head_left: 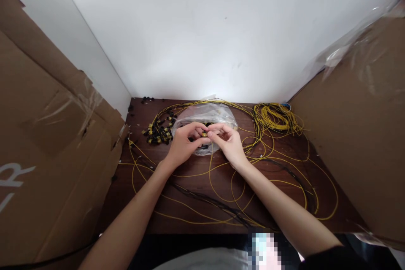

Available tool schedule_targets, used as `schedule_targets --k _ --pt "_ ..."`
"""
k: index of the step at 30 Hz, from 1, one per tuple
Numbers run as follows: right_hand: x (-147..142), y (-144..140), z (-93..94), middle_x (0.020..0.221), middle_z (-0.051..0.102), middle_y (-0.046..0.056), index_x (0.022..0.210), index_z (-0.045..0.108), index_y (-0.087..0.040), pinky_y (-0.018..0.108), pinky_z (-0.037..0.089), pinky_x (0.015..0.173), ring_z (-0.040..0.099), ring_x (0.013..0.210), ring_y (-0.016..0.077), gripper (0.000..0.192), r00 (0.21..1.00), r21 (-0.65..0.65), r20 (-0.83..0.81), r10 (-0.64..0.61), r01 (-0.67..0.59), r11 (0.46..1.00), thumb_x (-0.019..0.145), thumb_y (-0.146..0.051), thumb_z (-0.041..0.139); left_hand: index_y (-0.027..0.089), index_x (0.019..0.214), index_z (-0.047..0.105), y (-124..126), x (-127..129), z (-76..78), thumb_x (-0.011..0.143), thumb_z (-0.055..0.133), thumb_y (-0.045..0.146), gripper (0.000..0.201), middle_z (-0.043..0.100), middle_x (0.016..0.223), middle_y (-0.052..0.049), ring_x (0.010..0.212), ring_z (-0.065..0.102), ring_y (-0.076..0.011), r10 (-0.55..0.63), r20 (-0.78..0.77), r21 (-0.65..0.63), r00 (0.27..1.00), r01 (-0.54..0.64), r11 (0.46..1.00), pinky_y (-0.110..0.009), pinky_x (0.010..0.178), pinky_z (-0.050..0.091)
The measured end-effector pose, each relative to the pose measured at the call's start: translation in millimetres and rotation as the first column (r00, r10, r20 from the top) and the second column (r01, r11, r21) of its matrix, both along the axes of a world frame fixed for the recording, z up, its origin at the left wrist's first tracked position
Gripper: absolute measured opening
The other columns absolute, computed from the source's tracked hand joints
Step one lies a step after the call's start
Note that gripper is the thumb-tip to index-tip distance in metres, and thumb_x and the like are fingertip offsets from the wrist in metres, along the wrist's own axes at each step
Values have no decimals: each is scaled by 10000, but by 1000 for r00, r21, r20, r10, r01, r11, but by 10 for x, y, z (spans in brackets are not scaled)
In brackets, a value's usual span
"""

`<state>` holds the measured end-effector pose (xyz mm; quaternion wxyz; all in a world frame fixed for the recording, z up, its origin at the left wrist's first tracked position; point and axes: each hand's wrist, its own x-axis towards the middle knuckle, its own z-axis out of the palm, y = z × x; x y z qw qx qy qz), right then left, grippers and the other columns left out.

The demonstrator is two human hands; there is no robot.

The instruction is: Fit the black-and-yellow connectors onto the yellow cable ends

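My left hand point(184, 143) and my right hand point(228, 141) meet over the middle of a dark wooden table point(196, 177). Between their fingertips they pinch a small yellow-and-black connector point(204, 134) on the end of a thin yellow cable point(211, 177) that trails toward me. Right behind the hands lies a clear plastic bag point(205, 116) with small parts inside. A bunch of black-and-yellow connectors point(158, 130) lies just left of my left hand.
Loose yellow cables point(284, 177) loop across the table, with a tight coil point(275, 117) at the back right. Black cables point(205, 198) run along the front. Cardboard sheets point(47, 143) lean on the left and another cardboard sheet point(354, 135) on the right. A white wall stands behind.
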<state>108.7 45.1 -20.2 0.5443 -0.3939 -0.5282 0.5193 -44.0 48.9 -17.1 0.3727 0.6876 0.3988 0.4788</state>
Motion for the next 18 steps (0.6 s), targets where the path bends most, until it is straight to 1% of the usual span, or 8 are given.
schedule_targets --k 2,3,5,8,11,14,16,18 --pt "-5 3 -2 766 679 14 864 654 -185 270 481 682 603 687 120 236 999 -2 36 4 -4 1000 714 -363 691 155 909 602 9 -18 10 696 713 237 254 598 704 8 552 555 -87 13 74 -49 997 -10 999 -204 521 470" --pt "-6 3 -2 754 678 19 869 655 -178 269 475 661 596 664 118 257 998 -22 50 40 -39 999 722 -386 679 156 907 592 17 -31 17 690 718 247 267 601 714 5 547 557 -89 32 105 -61 994 -26 998 -204 512 472" --pt "-1 -3 13 640 642 1 869 658 -160 257 442 571 550 558 105 304 983 -91 79 166 -159 983 735 -433 653 154 896 583 37 -67 31 685 722 255 272 609 723 -2 556 561 -95 78 136 -64 988 -69 996 -208 514 476" --pt "34 -21 89 453 479 -64 855 678 -140 234 328 473 398 426 70 331 936 -148 135 325 -305 941 774 -454 608 151 910 582 70 -132 48 699 711 261 270 611 705 -3 562 558 -99 147 140 -25 979 -145 989 -215 532 470" --pt "126 -5 231 418 352 -92 872 690 -149 233 243 461 293 412 57 314 925 -121 66 374 -364 923 831 -430 557 154 921 606 88 -191 61 720 699 263 248 596 702 3 598 554 -103 232 57 116 971 -237 965 -227 587 468" --pt "297 81 440 427 304 -96 855 687 -165 239 197 458 248 413 53 263 924 -62 -86 373 -379 923 856 -388 548 159 914 626 92 -245 84 744 680 256 202 573 682 17 605 538 -100 332 -60 299 941 -301 906 -228 622 453" --pt "448 151 634 423 318 -88 843 690 -171 250 178 455 249 411 53 244 926 -20 -81 368 -370 929 863 -371 550 160 913 627 99 -292 103 757 670 252 187 586 693 16 602 543 -99 401 -111 389 910 -331 860 -226 625 445" --pt "607 188 887 414 300 -87 842 692 -186 258 161 449 232 403 51 248 934 -3 -51 353 -354 935 860 -390 554 155 913 624 117 -357 121 763 665 251 183 604 716 10 599 549 -100 470 -136 459 872 -365 810 -224 624 440"
